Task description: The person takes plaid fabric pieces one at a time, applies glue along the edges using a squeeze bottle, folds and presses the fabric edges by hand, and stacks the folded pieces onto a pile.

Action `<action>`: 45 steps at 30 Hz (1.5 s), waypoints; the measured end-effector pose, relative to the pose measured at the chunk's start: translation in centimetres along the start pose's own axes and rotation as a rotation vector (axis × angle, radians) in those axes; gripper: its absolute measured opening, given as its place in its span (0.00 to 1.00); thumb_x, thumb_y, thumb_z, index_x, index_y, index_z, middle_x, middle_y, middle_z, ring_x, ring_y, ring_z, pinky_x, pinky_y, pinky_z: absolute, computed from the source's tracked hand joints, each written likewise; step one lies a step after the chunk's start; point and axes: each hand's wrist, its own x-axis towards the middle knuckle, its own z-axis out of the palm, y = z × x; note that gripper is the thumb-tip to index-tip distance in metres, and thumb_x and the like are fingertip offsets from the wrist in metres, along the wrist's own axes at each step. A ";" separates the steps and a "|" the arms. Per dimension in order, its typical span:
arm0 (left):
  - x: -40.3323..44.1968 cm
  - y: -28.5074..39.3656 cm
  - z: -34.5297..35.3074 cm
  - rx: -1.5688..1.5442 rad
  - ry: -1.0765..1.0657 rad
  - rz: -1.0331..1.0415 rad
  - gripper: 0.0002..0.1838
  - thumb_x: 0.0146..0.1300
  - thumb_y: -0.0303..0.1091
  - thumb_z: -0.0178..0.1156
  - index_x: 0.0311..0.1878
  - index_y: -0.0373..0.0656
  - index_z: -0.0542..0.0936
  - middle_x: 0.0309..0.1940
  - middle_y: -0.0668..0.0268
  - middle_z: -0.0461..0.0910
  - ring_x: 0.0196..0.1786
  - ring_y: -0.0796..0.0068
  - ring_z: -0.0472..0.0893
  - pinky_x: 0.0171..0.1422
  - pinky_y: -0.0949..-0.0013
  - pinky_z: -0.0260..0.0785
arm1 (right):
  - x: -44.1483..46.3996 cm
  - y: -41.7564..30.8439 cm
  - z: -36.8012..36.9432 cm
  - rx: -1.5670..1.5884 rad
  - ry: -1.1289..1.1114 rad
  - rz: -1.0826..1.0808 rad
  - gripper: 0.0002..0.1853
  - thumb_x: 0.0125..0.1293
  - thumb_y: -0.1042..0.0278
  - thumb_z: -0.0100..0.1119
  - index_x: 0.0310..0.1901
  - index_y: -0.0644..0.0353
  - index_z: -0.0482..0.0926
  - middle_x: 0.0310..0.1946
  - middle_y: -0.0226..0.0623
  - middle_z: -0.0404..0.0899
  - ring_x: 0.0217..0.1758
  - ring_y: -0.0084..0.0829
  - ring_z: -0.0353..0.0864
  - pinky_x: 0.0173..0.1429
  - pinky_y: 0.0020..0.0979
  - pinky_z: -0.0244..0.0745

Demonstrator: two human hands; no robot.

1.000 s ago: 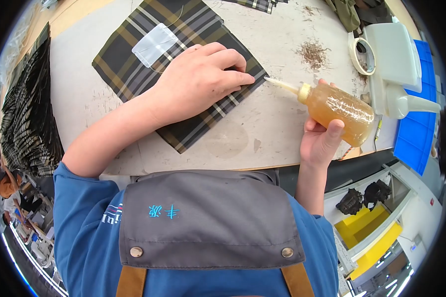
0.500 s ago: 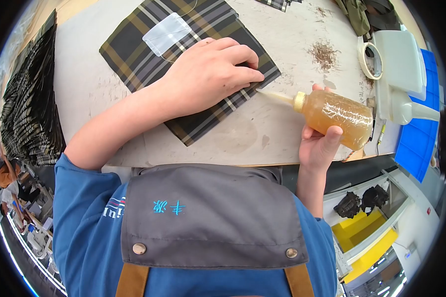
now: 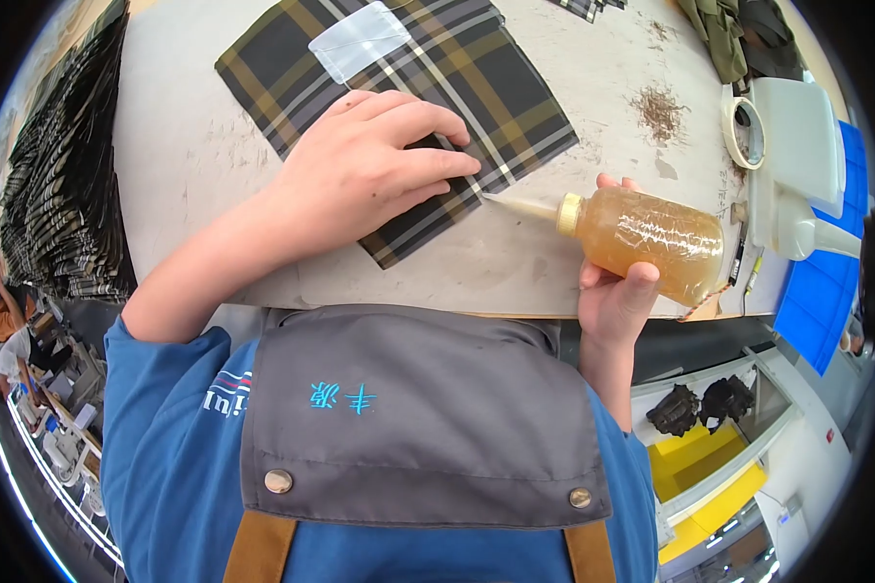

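A dark plaid fabric piece (image 3: pixel 510 102) with olive, grey and white stripes lies on the table. My left hand (image 3: pixel 374 160) rests on it, fingers spread, with the fingertips near its lower right edge. In my right hand (image 3: pixel 617 296) is a squeeze bottle (image 3: pixel 651 238) of amber liquid, with a yellow cap and a long pale nozzle. The bottle lies almost level, and its nozzle tip is at the fabric's edge, just beside my left fingertips. A pale translucent rectangle (image 3: pixel 360 44) with a loose thread lies on the fabric's upper part.
A tall stack of plaid pieces (image 3: pixel 63 185) stands at the left. On the right are a tape roll (image 3: pixel 756 134), a white plastic container (image 3: pixel 797 136), pens (image 3: pixel 752 274) and a blue tray (image 3: pixel 817 301). Brown crumbs (image 3: pixel 659 114) lie on the tabletop (image 3: pixel 544 262).
My left hand has shifted left and slightly down along the fabric's edge. The bottle's nozzle tip has moved left along that same edge.
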 end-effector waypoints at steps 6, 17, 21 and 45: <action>-1.4 0.4 0.0 -0.031 -0.012 -0.037 0.18 0.57 0.30 0.71 0.52 0.53 0.87 0.51 0.73 0.82 0.53 0.67 0.80 0.58 0.61 0.70 | -0.9 0.0 0.9 -0.021 -0.033 0.049 0.59 0.47 0.32 0.80 0.70 0.71 0.67 0.64 0.58 0.77 0.35 0.23 0.86 0.24 0.17 0.76; -2.1 0.0 0.6 -0.023 0.005 -0.042 0.15 0.60 0.32 0.70 0.51 0.52 0.87 0.52 0.75 0.81 0.56 0.68 0.79 0.61 0.60 0.69 | -2.5 0.0 3.6 -0.190 -0.095 0.164 0.67 0.41 0.19 0.74 0.72 0.70 0.64 0.67 0.54 0.74 0.29 0.16 0.80 0.25 0.13 0.71; -2.4 -0.2 0.9 -0.038 0.024 -0.033 0.15 0.60 0.33 0.70 0.51 0.53 0.87 0.53 0.76 0.81 0.57 0.68 0.78 0.61 0.60 0.69 | -2.9 0.0 4.7 -0.220 -0.140 0.208 0.68 0.39 0.18 0.74 0.71 0.69 0.65 0.66 0.53 0.75 0.31 0.17 0.81 0.24 0.14 0.71; 3.3 -0.5 1.1 0.047 0.005 0.086 0.14 0.59 0.31 0.70 0.49 0.52 0.86 0.50 0.74 0.81 0.52 0.67 0.80 0.57 0.61 0.71 | 2.1 -1.0 -2.0 -0.044 0.100 -0.221 0.47 0.63 0.29 0.66 0.71 0.60 0.69 0.68 0.53 0.75 0.36 0.14 0.78 0.31 0.13 0.72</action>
